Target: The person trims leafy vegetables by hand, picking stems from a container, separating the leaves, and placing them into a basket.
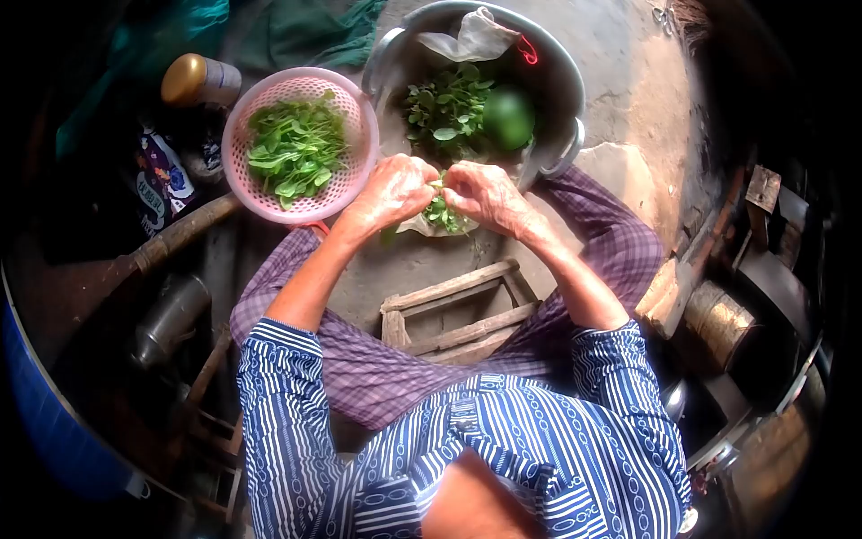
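Note:
My left hand [402, 187] and my right hand [485, 196] meet in front of me, both pinching a small sprig of leafy greens [439, 185]. More leaves show just below the fingers, over a pale cloth or bag edge [435, 227]. To the left of my left hand sits a pink colander [235, 148] with picked green leaves [296, 148] in it. Beyond my hands stands a large metal basin [575, 90]. It contains a heap of leafy stems [446, 106], a round green object [508, 119] and a white plastic bag [476, 38].
A low wooden frame [449, 286] stands between my legs. A jar with a gold lid [184, 81] and a printed packet [163, 184] lie at the left. Wood pieces and a metal can [718, 323] crowd the right side. Green cloth [310, 34] lies behind the colander.

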Demonstrator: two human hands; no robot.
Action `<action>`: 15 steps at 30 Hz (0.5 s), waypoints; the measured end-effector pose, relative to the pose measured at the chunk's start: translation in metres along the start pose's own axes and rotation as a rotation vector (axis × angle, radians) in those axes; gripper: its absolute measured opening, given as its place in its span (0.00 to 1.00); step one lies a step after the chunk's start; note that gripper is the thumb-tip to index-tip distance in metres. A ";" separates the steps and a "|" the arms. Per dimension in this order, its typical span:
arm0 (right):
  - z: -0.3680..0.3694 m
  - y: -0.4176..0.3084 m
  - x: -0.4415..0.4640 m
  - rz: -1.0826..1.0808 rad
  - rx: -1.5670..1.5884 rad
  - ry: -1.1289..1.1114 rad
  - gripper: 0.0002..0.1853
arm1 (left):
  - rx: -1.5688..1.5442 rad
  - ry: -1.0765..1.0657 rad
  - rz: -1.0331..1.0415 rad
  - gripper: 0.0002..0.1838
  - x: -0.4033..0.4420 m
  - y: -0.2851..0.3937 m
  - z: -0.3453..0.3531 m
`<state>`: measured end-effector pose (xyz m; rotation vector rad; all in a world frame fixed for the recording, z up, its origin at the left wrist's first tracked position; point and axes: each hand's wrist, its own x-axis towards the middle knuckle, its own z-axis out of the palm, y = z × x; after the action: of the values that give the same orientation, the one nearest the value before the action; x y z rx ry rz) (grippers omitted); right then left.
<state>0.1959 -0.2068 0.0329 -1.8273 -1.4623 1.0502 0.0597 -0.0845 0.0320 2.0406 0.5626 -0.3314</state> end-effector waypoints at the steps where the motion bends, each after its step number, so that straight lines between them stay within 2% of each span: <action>1: -0.002 0.000 -0.001 0.107 0.083 -0.109 0.10 | -0.001 -0.005 0.004 0.10 0.000 0.001 0.002; 2: -0.003 0.001 -0.002 0.211 0.166 -0.216 0.12 | 0.014 -0.046 0.036 0.10 0.000 0.001 0.003; 7: 0.008 0.007 -0.007 0.216 0.212 -0.167 0.14 | -0.004 -0.125 0.074 0.10 0.003 -0.002 0.006; 9: 0.016 0.008 -0.010 0.369 0.632 -0.111 0.13 | -0.072 -0.132 0.050 0.10 0.003 0.000 0.002; 10: 0.020 0.018 -0.010 0.425 0.960 -0.130 0.11 | -0.137 -0.138 0.023 0.10 0.003 0.002 -0.002; 11: 0.029 0.024 -0.014 0.480 1.078 -0.045 0.08 | -0.139 -0.139 0.022 0.10 0.002 0.003 -0.005; 13: 0.041 0.034 -0.018 0.557 1.125 -0.086 0.09 | -0.016 -0.148 0.056 0.10 0.001 0.003 -0.010; 15: 0.063 0.062 -0.015 0.685 0.749 -0.193 0.12 | 0.078 -0.098 0.085 0.10 0.000 -0.009 -0.012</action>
<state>0.1739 -0.2386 -0.0481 -1.6753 -0.3619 1.8279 0.0550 -0.0702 0.0321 2.1040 0.4073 -0.4057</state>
